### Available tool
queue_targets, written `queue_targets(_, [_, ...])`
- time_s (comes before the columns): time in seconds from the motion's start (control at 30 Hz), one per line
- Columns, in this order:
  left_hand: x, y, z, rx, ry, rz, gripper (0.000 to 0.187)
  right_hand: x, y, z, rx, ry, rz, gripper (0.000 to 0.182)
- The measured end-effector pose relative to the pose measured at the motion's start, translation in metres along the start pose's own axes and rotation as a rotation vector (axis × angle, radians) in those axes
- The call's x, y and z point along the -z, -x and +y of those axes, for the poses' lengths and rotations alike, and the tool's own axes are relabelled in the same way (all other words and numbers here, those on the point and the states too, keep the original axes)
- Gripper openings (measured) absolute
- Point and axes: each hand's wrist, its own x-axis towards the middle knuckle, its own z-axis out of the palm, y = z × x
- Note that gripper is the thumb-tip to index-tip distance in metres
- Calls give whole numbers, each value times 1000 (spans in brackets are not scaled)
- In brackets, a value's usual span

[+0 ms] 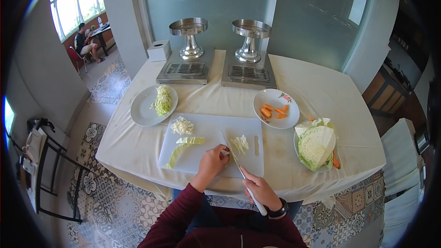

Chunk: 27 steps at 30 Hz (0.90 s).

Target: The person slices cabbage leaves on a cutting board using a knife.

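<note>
My right hand (260, 187) grips the white handle of a knife (235, 158). The blade points away from me over the white cutting board (213, 124). Close to the blade's left side, my left hand (214, 163) has its fingers curled down on a pale piece of cabbage, mostly hidden under them. Thin cabbage strips (240, 144) lie right of the blade. Farther left on the board are a pile of shredded cabbage (182, 126) and two cut cabbage leaf pieces (190, 140), (176, 155).
A plate (141, 105) of shredded cabbage stands at the left. To the right are a flowered plate (258, 98) with carrot pieces and a cabbage half (317, 144) on another plate. Two metal stands (190, 53), (248, 55) and a tissue box (159, 51) stand behind. A person (82, 41) sits far left.
</note>
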Motion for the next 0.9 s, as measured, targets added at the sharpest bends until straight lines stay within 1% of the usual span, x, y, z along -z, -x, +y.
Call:
queue_targets(0.13, [-2, 0, -1, 2, -4, 3, 20, -3, 7, 11, 36, 5, 34, 54])
queue_targets(0.37, [-1, 0, -1, 26, 22, -12, 20, 3, 30, 5, 55, 4, 51, 53])
queue_targets(0.47, [-2, 0, -3, 7, 12, -4, 19, 11, 27, 12, 91, 107, 36, 55])
queue_targets(0.57, [-1, 0, -3, -5, 11, -2, 18, 13, 29, 8, 103, 137, 95, 55])
queue_targets(0.67, [-1, 1, -2, -14, 8, 5, 17, 15, 26, 14, 179, 153, 105, 55])
queue_targets(0.77, [-1, 1, -2, -11, 7, 5, 17, 12, 26, 16, 213, 165, 144, 55])
queue_targets(0.87, [0, 2, 2, -12, -3, 18, 16, 14, 22, 20, 328, 302, 232, 56])
queue_targets(0.9, [0, 2, 3, -17, 4, 32, 16, 13, 22, 16, 334, 344, 262, 56])
